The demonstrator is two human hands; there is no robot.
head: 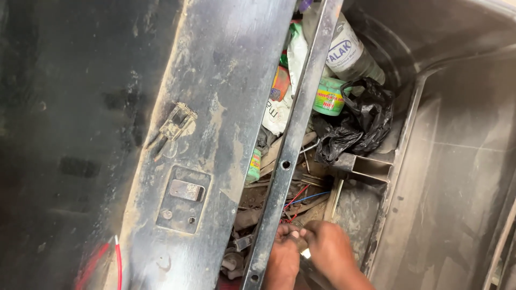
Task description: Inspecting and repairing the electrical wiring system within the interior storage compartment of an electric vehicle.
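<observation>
Both hands work low in a cluttered compartment: left hand (282, 258) and right hand (330, 249) pinch one small metal part (304, 252) together, just below red and blue wires (301, 198), beside a metal bar (293, 139).

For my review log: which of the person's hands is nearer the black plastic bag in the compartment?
Right. The right hand lies below the black plastic bag, more nearly under it. The left hand is lower and further left, by the perforated metal bar. Neither touches the bag.

Both hands meet low in view: left hand (283, 258) curled with fingers bent, right hand (329, 248) knuckles-up, fingertips touching the left's.
</observation>
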